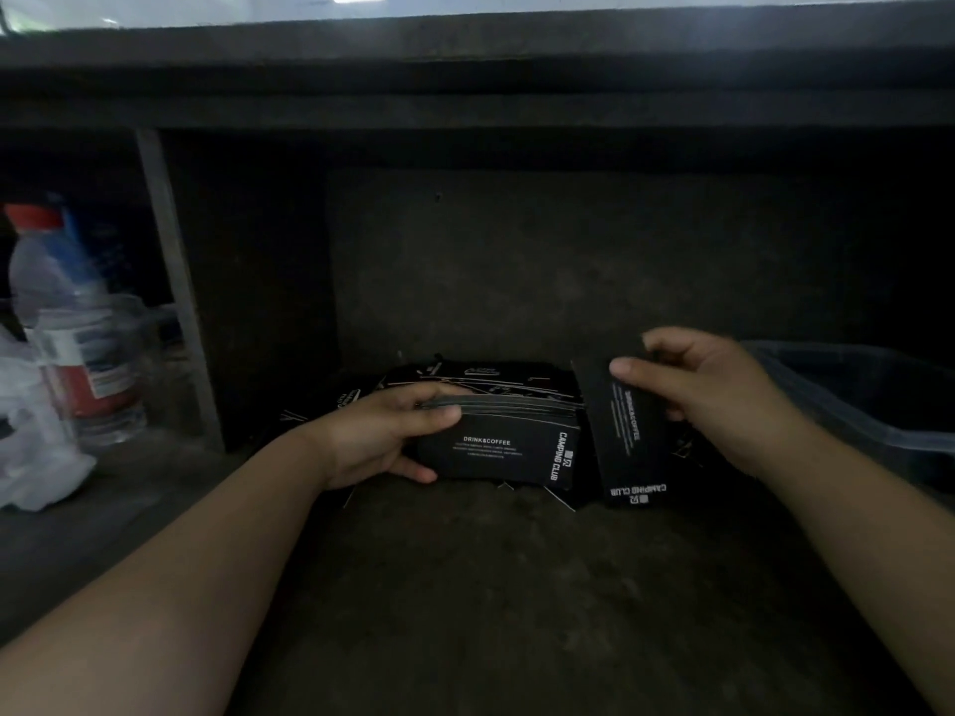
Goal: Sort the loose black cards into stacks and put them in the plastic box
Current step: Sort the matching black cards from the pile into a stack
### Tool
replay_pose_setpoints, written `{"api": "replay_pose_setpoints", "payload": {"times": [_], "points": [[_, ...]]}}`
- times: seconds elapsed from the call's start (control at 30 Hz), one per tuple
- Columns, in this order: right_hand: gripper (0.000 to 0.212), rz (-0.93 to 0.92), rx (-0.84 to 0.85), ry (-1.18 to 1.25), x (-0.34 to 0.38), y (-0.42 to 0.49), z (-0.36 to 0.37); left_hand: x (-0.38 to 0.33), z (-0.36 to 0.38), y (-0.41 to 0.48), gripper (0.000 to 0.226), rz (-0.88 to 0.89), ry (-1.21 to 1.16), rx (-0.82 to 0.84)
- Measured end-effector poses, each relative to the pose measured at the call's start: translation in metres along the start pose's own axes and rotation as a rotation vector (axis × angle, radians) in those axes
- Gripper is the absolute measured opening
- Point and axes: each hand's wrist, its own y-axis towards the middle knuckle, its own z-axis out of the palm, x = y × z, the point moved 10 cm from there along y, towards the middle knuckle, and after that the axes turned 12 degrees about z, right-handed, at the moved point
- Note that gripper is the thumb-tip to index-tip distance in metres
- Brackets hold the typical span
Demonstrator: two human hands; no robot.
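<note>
**Head view: card handling, mid-sort**

Head view showed my left hand (382, 436) holding the stack (509, 447), thumb pressed along its upper edge and the other fingers wrapped beneath. My right hand (708, 400) pinched a single card (628, 441) by its top end between thumb and fingers, so the card hung upright just beside the stack.

Handling, as judged: each card was thin, light and fairly stiff, with a smooth face likely to slide. A single card was best taken at a short edge. The stack needed pressure on both faces to prevent fanning.

Count: one stack in hand, one single card, and a heap of loose cards (465, 377) behind and under the stack, too dark to count. One plastic box (852, 400) stood on the shelf floor at right, near my right hand; its contents could not be determined.
</note>
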Motion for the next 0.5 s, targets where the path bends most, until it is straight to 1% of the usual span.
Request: {"api": "replay_pose_setpoints", "payload": {"times": [0.03,0.07,0.1,0.13,0.17,0.23,0.27,0.33,0.37,0.43,0.5], "points": [[0.013,0.005,0.038,-0.211,-0.004,0.000,0.009,0.000,0.000,0.000,0.043,0.001,0.004,-0.003],[0.015,0.026,0.114,-0.423,-0.013,0.000,0.021,0.000,0.000,0.000,0.045,0.001,0.007,-0.009],[0.015,0.064,0.207,-0.583,-0.025,-0.001,0.032,-0.001,0.000,0.000,0.047,0.000,0.011,-0.010],[0.015,0.121,0.292,-0.672,-0.037,-0.004,0.040,-0.001,0.000,-0.001,0.049,-0.001,0.014,-0.005],[0.015,0.187,0.353,-0.709,-0.046,-0.006,0.044,-0.001,0.002,-0.001,0.050,0.000,0.013,0.007],[0.017,0.271,0.406,-0.742,-0.055,-0.009,0.046,-0.001,0.003,-0.001,0.053,0.004,0.017,0.022],[0.018,0.295,0.414,-0.748,-0.057,-0.010,0.045,-0.001,0.004,-0.002,0.058,0.004,0.023,0.029],[0.022,0.314,0.399,-0.739,-0.059,-0.009,0.042,-0.001,0.005,-0.002,0.072,0.003,0.028,0.040],[0.022,0.310,0.374,-0.722,-0.058,-0.009,0.042,-0.002,0.005,-0.002,0.075,0.004,0.030,0.043],[0.021,0.286,0.309,-0.653,-0.052,-0.006,0.042,-0.003,0.006,-0.002,0.070,0.001,0.034,0.039],[0.026,0.247,0.251,-0.503,-0.043,-0.004,0.044,-0.003,0.004,-0.002,0.060,-0.015,0.051,0.010]]}}
